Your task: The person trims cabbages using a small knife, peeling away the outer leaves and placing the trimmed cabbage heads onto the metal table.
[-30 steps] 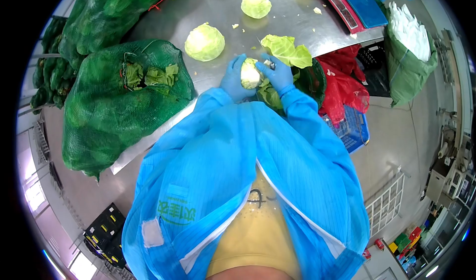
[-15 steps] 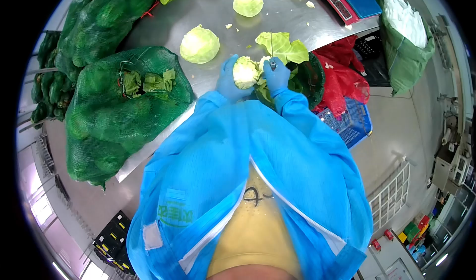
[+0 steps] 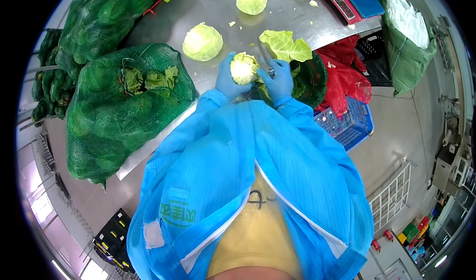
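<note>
My left hand (image 3: 227, 80), in a blue glove, is closed round the side of a pale trimmed cabbage (image 3: 243, 67) close to my body. To the right of it, my right hand (image 3: 281, 81), also gloved in blue, grips a knife (image 3: 270, 72); its blade is blurred. The right fingers reach close to the cabbage, but whether they touch it I cannot tell. Beyond the knife a loose green cabbage leaf (image 3: 283, 47) lies at the table's edge. Two whole cabbages, a nearer one (image 3: 202, 42) and a farther one (image 3: 251, 1), rest on the metal table (image 3: 163, 29).
Green net sacks of cabbages, one (image 3: 124, 111) near and one (image 3: 106, 19) behind, fill the left. On the right stand a green-lined bin (image 3: 317, 81), red netting (image 3: 342, 71), a blue crate (image 3: 354, 124) and a red-and-blue scale (image 3: 352, 0). A stuffed green sack (image 3: 409, 57) stands farther right.
The cabbage has tipped in my left hand and moved slightly up and left. A piece near the knife has come away from it. My right hand has shifted a little right, knife still held.
</note>
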Demonstrator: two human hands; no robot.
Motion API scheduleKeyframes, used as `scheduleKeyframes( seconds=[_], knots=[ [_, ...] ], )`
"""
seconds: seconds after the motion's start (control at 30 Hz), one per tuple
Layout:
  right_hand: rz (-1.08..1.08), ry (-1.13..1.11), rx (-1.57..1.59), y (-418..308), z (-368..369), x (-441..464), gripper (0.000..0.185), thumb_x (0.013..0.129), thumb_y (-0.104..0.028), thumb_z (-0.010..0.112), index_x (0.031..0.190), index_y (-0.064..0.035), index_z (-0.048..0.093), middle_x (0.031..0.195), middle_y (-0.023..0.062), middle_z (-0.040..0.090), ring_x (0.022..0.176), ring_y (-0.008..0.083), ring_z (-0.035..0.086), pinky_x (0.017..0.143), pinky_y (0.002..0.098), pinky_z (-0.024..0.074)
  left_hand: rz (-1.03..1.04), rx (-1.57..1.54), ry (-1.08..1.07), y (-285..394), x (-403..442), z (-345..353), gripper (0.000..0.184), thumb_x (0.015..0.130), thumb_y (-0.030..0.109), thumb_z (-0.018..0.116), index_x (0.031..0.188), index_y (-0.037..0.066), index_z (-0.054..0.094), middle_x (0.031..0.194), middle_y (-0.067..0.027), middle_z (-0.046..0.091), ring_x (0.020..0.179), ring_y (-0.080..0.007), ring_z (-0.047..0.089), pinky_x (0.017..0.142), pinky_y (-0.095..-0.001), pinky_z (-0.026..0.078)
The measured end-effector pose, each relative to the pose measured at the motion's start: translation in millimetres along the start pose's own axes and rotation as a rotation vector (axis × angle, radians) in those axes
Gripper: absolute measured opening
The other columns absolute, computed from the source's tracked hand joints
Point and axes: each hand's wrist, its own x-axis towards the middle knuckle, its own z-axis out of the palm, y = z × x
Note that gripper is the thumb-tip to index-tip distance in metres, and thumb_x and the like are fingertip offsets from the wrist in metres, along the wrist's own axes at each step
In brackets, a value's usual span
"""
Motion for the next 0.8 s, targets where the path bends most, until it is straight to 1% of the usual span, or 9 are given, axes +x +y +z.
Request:
scheduleKeyframes(
  seconds=[0.03,0.17,0.27,0.4,0.47,0.5,0.63,0.73,0.8],
  knots=[
    [0.005,-0.059,0.033,-6.9,6.3,1.1,0.042,0.072,-0.032,0.072,0.1,-0.0025,0.062,0.099,0.0117,0.054,0.081,0.0255,0.056,0.072,0.032,0.0465,0.001,0.001,-0.001,-1.2,0.3,1.1,0.105,0.051,0.028,0.084,0.134,0.001,0.026,0.125,-0.0197,0.038,0.115,-0.0323,0.043,0.097,-0.0387,0.039],
    [0.003,-0.122,0.002,-22.2,11.3,3.5,0.034,0.075,-0.029,0.069,0.091,-0.0014,0.058,0.083,0.0112,0.052,0.07,0.0247,0.053,0.063,0.0344,0.0434,0.007,-0.018,0.016,-12.7,0.0,9.1,0.109,0.05,0.032,0.085,0.135,0.001,0.025,0.126,-0.0206,0.037,0.117,-0.0341,0.042,0.098,-0.0398,0.038],
    [0.002,-0.042,0.203,0.9,30.6,4.0,0.031,0.074,-0.026,0.069,0.09,-0.0017,0.059,0.078,0.0115,0.051,0.068,0.0234,0.052,0.062,0.034,0.0427,-0.002,-0.046,0.01,-5.8,-1.0,6.1,0.109,0.049,0.032,0.086,0.135,0.002,0.025,0.126,-0.0205,0.037,0.117,-0.0341,0.041,0.098,-0.0396,0.038],
    [-0.05,-0.087,0.109,-19.2,7.1,2.4,0.026,0.076,-0.023,0.069,0.088,-0.002,0.059,0.076,0.0096,0.053,0.067,0.0206,0.053,0.062,0.032,0.0434,-0.007,-0.083,0.016,-14.2,-1.9,7.7,0.107,0.05,0.029,0.086,0.135,0.001,0.026,0.128,-0.0193,0.037,0.119,-0.0325,0.041,0.099,-0.0387,0.038],
    [-0.017,-0.01,0.222,-22.1,0.3,-2.6,0.026,0.078,-0.025,0.068,0.091,-0.004,0.062,0.083,0.012,0.059,0.069,0.0237,0.059,0.063,0.0332,0.0476,-0.001,-0.124,0.019,-17.5,-1.0,7.3,0.106,0.05,0.028,0.085,0.135,0.002,0.027,0.129,-0.0188,0.037,0.119,-0.032,0.041,0.099,-0.0385,0.038],
    [0.203,-0.029,0.197,-19.6,-6.0,3.8,0.03,0.079,-0.027,0.067,0.1,-0.0053,0.062,0.084,0.0123,0.063,0.072,0.0213,0.062,0.065,0.0306,0.049,0.007,-0.167,0.022,-17.6,-0.9,6.7,0.105,0.051,0.027,0.085,0.135,0.003,0.027,0.129,-0.0184,0.036,0.119,-0.0316,0.041,0.1,-0.0384,0.037],
    [0.16,-0.093,0.039,2.0,-8.3,24.8,0.047,0.075,-0.027,0.07,0.117,-0.0094,0.056,0.092,0.0096,0.064,0.079,0.0221,0.062,0.071,0.0313,0.0488,0.05,-0.113,-0.039,0.2,0.5,-9.0,0.104,0.049,0.026,0.085,0.134,0.004,0.03,0.127,-0.0184,0.038,0.117,-0.0324,0.041,0.1,-0.0384,0.037],
    [-0.058,-0.189,0.219,3.6,1.9,44.1,0.049,0.073,-0.026,0.071,0.117,-0.0121,0.057,0.103,0.0087,0.06,0.086,0.0229,0.06,0.076,0.0309,0.048,0.014,0.129,-0.108,7.7,0.3,-17.8,0.104,0.047,0.025,0.084,0.135,0.006,0.032,0.124,-0.0185,0.039,0.115,-0.0336,0.042,0.1,-0.0382,0.037],
    [-0.408,-0.373,0.126,2.9,6.1,58.4,0.047,0.073,-0.024,0.07,0.117,-0.0127,0.057,0.107,0.0076,0.057,0.09,0.0214,0.059,0.077,0.0306,0.0476,0.046,0.113,-0.162,3.4,0.7,-18.8,0.111,0.045,0.021,0.086,0.139,0.012,0.027,0.118,-0.016,0.041,0.114,-0.0327,0.039,0.099,-0.0398,0.037]
  ],
)
